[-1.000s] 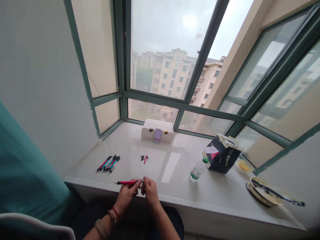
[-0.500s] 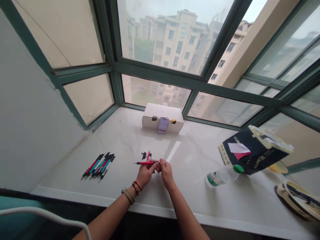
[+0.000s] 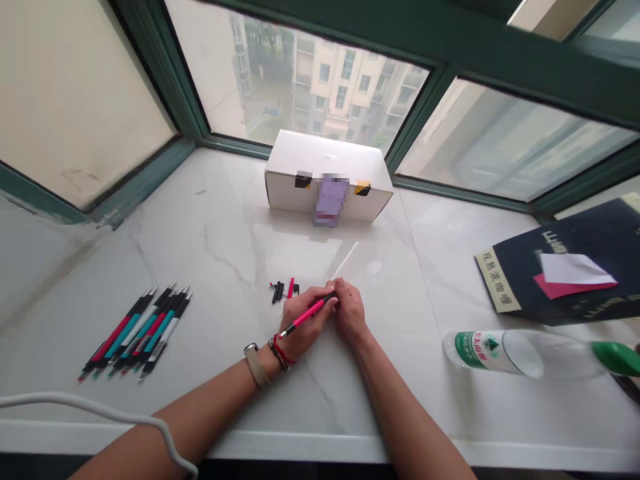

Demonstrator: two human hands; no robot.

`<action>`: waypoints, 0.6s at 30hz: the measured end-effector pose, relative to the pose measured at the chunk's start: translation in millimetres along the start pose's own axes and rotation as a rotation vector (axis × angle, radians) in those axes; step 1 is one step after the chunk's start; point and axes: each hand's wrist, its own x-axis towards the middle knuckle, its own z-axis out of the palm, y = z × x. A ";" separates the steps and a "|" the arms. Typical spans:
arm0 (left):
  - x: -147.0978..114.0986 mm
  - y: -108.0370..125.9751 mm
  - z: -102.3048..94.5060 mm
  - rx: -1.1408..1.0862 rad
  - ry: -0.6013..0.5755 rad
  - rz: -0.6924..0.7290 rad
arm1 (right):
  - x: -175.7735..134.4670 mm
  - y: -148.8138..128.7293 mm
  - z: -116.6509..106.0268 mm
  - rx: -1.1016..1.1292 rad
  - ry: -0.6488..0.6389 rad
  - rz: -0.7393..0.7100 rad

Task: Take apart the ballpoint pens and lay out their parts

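A red and black pen [image 3: 309, 315] slants across my left hand [image 3: 303, 327], which is closed around it; its silvery end points down toward the wrist. My right hand [image 3: 350, 312] is closed at the pen's upper black end, and its fingertips meet those of my left hand. What exactly lies between those fingertips is hidden. Just beyond my left hand, small loose pen parts lie on the white counter: a red piece [image 3: 291, 287], a black piece [image 3: 278, 292] and a few tinier bits.
Several assembled pens [image 3: 143, 333] lie in a bunch at the left. A white box [image 3: 325, 157] stands against the window. To the right are a plastic bottle [image 3: 515, 352] lying on its side and a dark paper bag [image 3: 530, 247]. A white cable [image 3: 90, 408] crosses the lower left.
My view has tilted down and come closer to the counter. The pen has swung from nearly level to slanted, its silvery end now lower, near my left wrist. Both hands remain together.
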 end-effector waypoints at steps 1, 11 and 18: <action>0.2 0.8 -0.3 -0.001 -0.006 -0.022 | 0.8 0.2 -0.5 0.017 0.007 0.010; 1.9 1.2 -1.0 -0.339 0.000 -0.341 | -1.0 3.2 3.1 0.069 0.023 0.057; 2.9 -0.7 -1.7 -0.384 0.029 -0.347 | -5.6 5.7 5.2 -0.056 0.047 0.014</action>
